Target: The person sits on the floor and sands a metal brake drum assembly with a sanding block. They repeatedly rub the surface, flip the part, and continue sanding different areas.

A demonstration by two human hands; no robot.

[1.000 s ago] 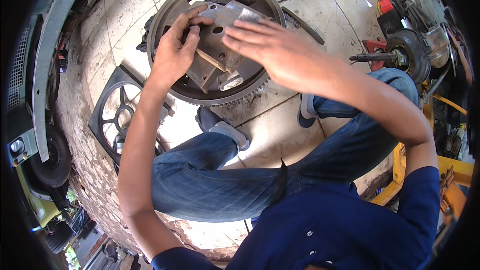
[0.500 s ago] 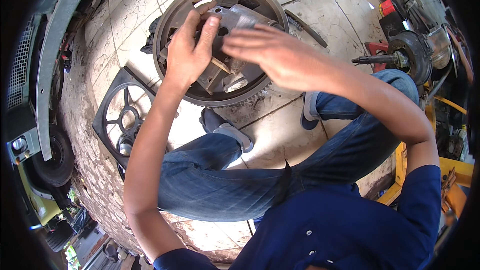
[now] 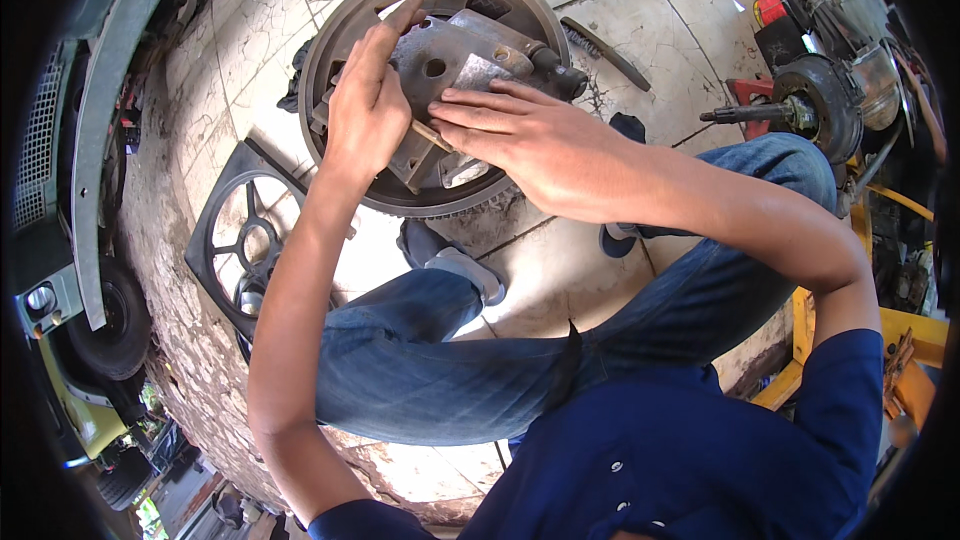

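A dark grey metal part with a flat holed face [image 3: 434,48] lies on a large round toothed flywheel [image 3: 313,60] on the floor. My left hand [image 3: 368,105] is against the part's left side, its fingers stretched out and close together, the thumb hidden. With fingers laid flat, my right hand [image 3: 550,145] presses a small grey sheet, like sandpaper [image 3: 478,73], onto the face; part of the sheet is hidden under the fingers. A thin wooden stick [image 3: 430,134] pokes out between my hands. A dark cylindrical fitting [image 3: 560,72] sticks out at the part's right end.
Right of the flywheel is a brush [image 3: 607,52] on the tiled floor. A black fan shroud [image 3: 222,210] leans near my left forearm. A hub with a shaft [image 3: 800,113] stands at the right, a yellow frame [image 3: 800,340] below it. A vehicle [image 3: 60,280] lines the left side.
My right hand has come down and slightly toward me, bringing the grey sheet along, and is now less blurred. My left fingers have straightened, and its thumb no longer shows.
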